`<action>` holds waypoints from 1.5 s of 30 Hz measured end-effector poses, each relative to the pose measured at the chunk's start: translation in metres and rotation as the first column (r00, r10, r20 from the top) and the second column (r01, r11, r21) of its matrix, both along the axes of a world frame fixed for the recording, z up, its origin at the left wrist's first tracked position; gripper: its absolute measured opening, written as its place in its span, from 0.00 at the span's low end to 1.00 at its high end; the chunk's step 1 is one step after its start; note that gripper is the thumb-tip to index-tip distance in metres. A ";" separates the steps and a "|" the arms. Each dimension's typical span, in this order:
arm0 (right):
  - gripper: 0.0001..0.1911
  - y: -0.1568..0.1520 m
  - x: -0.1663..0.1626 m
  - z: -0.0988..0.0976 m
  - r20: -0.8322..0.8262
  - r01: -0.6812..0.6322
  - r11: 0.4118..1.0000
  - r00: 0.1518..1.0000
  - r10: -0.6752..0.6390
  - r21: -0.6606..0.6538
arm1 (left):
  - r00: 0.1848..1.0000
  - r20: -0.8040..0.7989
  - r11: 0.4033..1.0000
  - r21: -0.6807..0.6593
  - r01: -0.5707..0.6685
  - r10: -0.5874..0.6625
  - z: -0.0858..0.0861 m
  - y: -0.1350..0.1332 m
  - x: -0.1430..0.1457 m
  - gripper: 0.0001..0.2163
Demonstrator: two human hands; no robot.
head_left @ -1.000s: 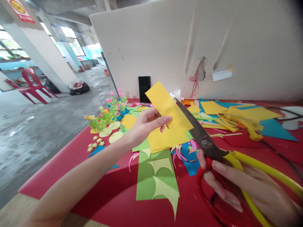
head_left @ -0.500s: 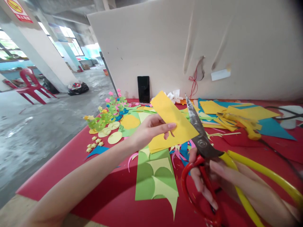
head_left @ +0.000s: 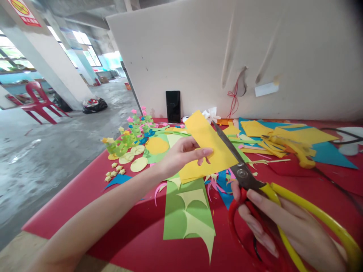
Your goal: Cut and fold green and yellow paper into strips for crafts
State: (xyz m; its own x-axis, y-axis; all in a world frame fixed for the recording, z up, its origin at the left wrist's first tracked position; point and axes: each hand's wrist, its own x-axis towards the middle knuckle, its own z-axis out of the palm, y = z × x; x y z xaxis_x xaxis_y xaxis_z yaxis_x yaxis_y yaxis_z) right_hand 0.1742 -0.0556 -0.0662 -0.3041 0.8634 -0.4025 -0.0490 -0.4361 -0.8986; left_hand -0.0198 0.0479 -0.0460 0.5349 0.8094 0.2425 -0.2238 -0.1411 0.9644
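My left hand (head_left: 181, 155) pinches a folded yellow paper (head_left: 208, 147) and holds it up over the red table (head_left: 85, 196). My right hand (head_left: 283, 223) grips large scissors (head_left: 249, 181) with one red and one yellow handle. Their dark blades lie along the paper's right edge, nearly closed. Under the paper lies a green sheet with curved cut-outs (head_left: 187, 211).
Paper flowers and pale yellow discs (head_left: 130, 147) sit at the table's left. Yellow and blue sheets (head_left: 283, 136) and a yellow glue gun (head_left: 297, 151) lie at the right. A black phone (head_left: 172, 106) leans on the white board behind. The floor drops away on the left.
The scissor blades, spread wide half a second ago, have closed along the yellow paper's edge. My left hand has kept the paper nearly still.
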 end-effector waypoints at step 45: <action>0.09 0.004 0.000 0.020 -0.122 -0.203 0.959 0.966 0.230 0.200 | 0.992 -0.099 0.997 -0.005 -0.077 0.076 0.004 -0.003 0.000 0.06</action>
State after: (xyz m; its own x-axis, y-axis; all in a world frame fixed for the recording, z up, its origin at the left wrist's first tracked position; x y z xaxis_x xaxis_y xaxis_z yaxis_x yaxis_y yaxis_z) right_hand 0.1743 -0.0512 -0.0467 -0.5340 0.8257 -0.1816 -0.1050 -0.2779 -0.9548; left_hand -0.0199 0.0451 -0.0419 0.4920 0.8509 0.1844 -0.1169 -0.1453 0.9825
